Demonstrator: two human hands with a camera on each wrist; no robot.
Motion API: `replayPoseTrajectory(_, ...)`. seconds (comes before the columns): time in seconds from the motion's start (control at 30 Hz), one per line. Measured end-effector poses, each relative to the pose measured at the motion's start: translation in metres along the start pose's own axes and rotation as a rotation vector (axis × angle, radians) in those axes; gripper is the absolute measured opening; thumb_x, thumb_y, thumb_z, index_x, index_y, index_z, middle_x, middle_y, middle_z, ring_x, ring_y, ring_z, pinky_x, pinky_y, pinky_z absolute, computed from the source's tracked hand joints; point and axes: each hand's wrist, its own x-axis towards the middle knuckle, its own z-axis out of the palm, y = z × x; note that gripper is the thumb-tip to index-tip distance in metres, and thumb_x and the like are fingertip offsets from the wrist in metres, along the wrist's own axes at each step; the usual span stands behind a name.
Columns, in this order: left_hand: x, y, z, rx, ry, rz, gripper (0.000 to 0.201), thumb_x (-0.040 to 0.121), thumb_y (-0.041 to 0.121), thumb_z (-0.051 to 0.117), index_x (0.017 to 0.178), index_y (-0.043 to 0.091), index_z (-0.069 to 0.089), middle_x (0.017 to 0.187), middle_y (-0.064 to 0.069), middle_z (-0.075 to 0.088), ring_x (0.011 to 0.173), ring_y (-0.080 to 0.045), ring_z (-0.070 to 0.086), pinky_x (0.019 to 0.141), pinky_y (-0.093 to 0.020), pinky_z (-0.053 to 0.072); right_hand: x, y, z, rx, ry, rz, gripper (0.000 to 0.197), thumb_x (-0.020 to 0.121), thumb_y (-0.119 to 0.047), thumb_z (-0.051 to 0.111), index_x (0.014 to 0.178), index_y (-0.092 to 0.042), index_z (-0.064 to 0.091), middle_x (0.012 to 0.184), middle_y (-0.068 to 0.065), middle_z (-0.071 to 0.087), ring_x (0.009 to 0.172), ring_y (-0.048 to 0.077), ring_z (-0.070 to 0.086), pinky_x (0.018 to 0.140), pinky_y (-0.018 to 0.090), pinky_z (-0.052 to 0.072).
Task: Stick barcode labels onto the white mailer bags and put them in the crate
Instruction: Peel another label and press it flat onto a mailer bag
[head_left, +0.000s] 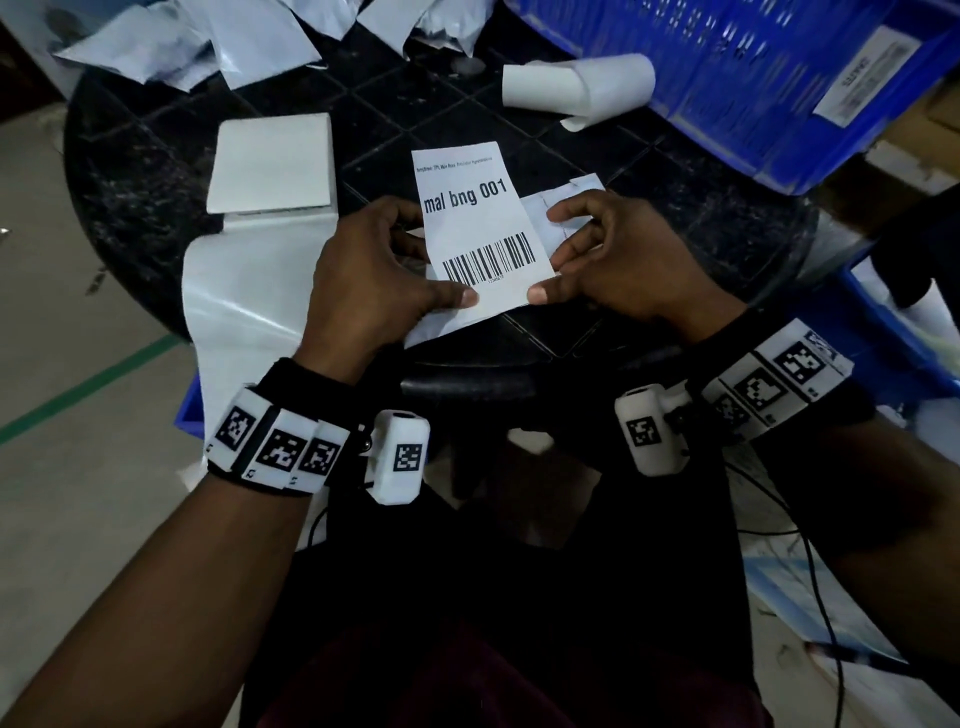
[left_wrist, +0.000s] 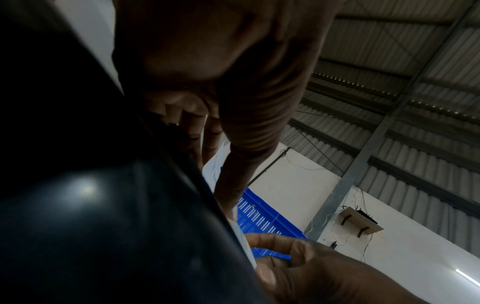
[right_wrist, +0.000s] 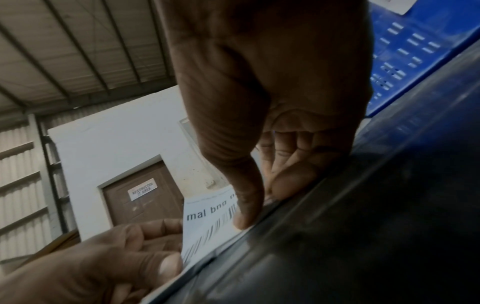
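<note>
A white barcode label (head_left: 480, 228) reading "mal bng 001" is held up over the near edge of the black round table (head_left: 156, 171). My left hand (head_left: 384, 270) pinches its lower left corner with the thumb on top. My right hand (head_left: 608, 254) pinches the lower right corner, and its fingers also hold a white backing sheet (head_left: 550, 213) behind the label. The label (right_wrist: 207, 230) shows in the right wrist view between both thumbs. A white mailer bag (head_left: 249, 296) hangs over the table's left edge. The blue crate (head_left: 753, 78) stands at the back right.
A white stack of labels (head_left: 272, 161) lies left of the label. A curled white sheet (head_left: 576, 85) lies beside the crate. Several crumpled white mailer bags (head_left: 218, 41) are heaped at the table's far side. Another blue bin (head_left: 893, 332) sits low on the right.
</note>
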Motion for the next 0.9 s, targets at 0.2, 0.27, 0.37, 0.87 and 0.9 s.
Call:
replayPoseTrajectory(0.2, 0.0, 0.002, -0.002, 0.002, -0.021, -0.017, 0.08, 0.043, 0.045, 0.101, 0.115, 0.027, 0.068, 0.095, 0.014, 0.075, 0.085, 0.0, 0.07, 0.081, -0.04, 0.06, 0.002, 0.002, -0.009, 0.037, -0.082, 0.052, 0.066, 0.078, -0.004, 0.086, 0.134, -0.023, 0.055, 0.098, 0.005, 0.074, 0.081, 0.009, 0.07, 0.062, 0.033, 0.06)
replayPoseTrajectory(0.27, -0.001, 0.005, -0.001, 0.012, -0.036, -0.032, 0.087, 0.039, 0.052, 0.099, 0.116, 0.03, 0.066, 0.096, 0.013, 0.075, 0.085, -0.001, 0.071, 0.081, -0.04, 0.061, 0.002, 0.0, -0.01, 0.045, -0.087, 0.057, 0.071, 0.076, -0.01, 0.09, 0.135, -0.025, 0.053, 0.095, 0.003, 0.074, 0.079, 0.009, 0.069, 0.061, 0.032, 0.06)
replayPoseTrajectory(0.37, -0.004, 0.01, 0.0, 0.009, -0.04, -0.027, 0.101, 0.032, 0.059, 0.096, 0.123, 0.03, 0.062, 0.103, 0.014, 0.074, 0.09, -0.002, 0.07, 0.083, -0.041, 0.061, 0.002, -0.002, -0.006, 0.012, -0.058, 0.052, 0.089, 0.066, -0.017, 0.097, 0.14, -0.024, 0.05, 0.089, 0.001, 0.072, 0.072, 0.01, 0.067, 0.056, 0.03, 0.06)
replayPoseTrajectory(0.87, -0.015, 0.02, -0.003, 0.068, -0.062, 0.004, 0.153, 0.045, 0.035, 0.103, 0.163, 0.03, 0.007, 0.11, 0.008, 0.064, 0.088, 0.0, 0.065, 0.088, -0.034, 0.057, 0.005, -0.016, -0.003, -0.212, -0.08, 0.035, 0.116, 0.058, -0.057, 0.094, 0.152, -0.029, 0.033, 0.104, 0.001, 0.073, 0.087, 0.014, 0.069, 0.068, 0.036, 0.06)
replayPoseTrajectory(0.9, -0.015, 0.02, -0.003, 0.078, -0.064, 0.005, 0.15, 0.047, 0.036, 0.103, 0.163, 0.031, 0.009, 0.109, 0.011, 0.062, 0.085, 0.008, 0.06, 0.087, -0.032, 0.056, 0.005, -0.019, 0.0, -0.315, -0.077, 0.006, 0.121, 0.055, -0.063, 0.093, 0.153, -0.027, 0.031, 0.113, 0.002, 0.07, 0.097, 0.017, 0.067, 0.08, 0.035, 0.056)
